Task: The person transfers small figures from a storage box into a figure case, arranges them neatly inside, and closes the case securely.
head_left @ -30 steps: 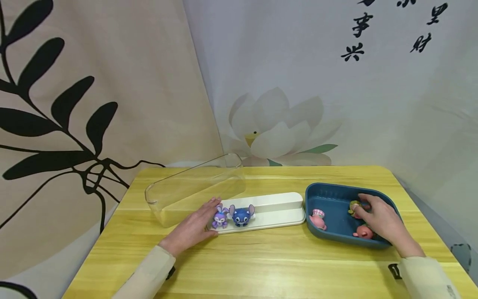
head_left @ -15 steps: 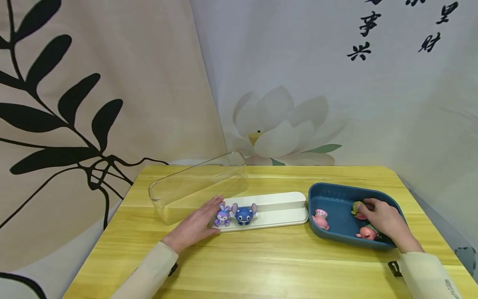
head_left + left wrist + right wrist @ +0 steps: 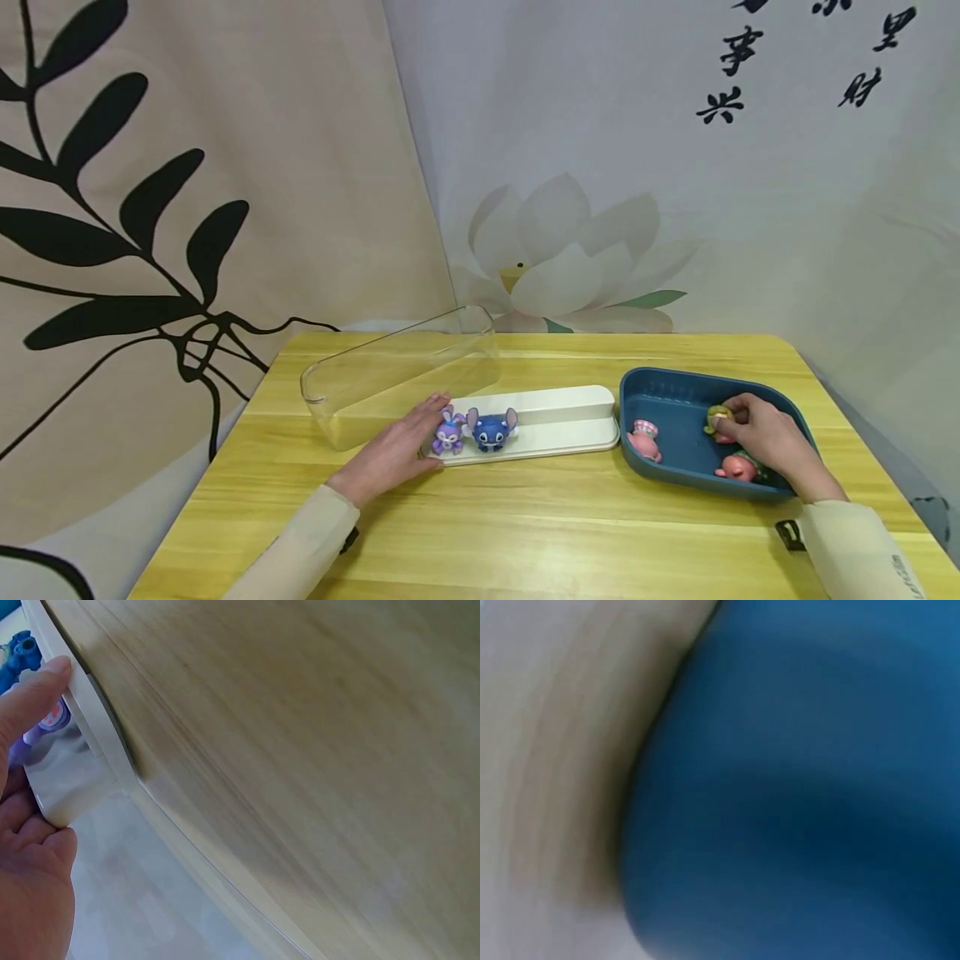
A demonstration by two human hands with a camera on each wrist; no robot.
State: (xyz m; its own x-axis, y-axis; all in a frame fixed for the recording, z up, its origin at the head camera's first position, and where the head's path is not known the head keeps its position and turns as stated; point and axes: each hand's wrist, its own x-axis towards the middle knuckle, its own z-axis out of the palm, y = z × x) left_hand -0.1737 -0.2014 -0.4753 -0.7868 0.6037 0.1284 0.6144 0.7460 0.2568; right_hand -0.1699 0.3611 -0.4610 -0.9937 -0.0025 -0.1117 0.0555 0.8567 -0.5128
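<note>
My left hand (image 3: 390,454) grips the left end of a white stepped display base (image 3: 570,429). In the left wrist view the thumb (image 3: 41,690) lies on its front edge, and the other fingers bend round the far side. On the base a purple rabbit figurine (image 3: 447,433) and a blue big-eared figurine (image 3: 491,431) stand side by side. Inside a blue tray (image 3: 675,387), my right hand (image 3: 772,437) pinches a figurine with a yellow-green top (image 3: 717,419). Two pink figurines, one at the left (image 3: 644,442) and one below the hand (image 3: 737,467), lie in the same tray.
Behind the base a clear box cover (image 3: 397,375) rests on the wooden table (image 3: 525,533). The tray stands right beside the base's right end. A printed cloth (image 3: 315,208) hangs behind the table. Only the tray's wall and some table show in the right wrist view.
My right fingers have closed on the figurine with the yellow-green top and turned it slightly. The left hand keeps its hold on the base. The head view has shifted a little.
</note>
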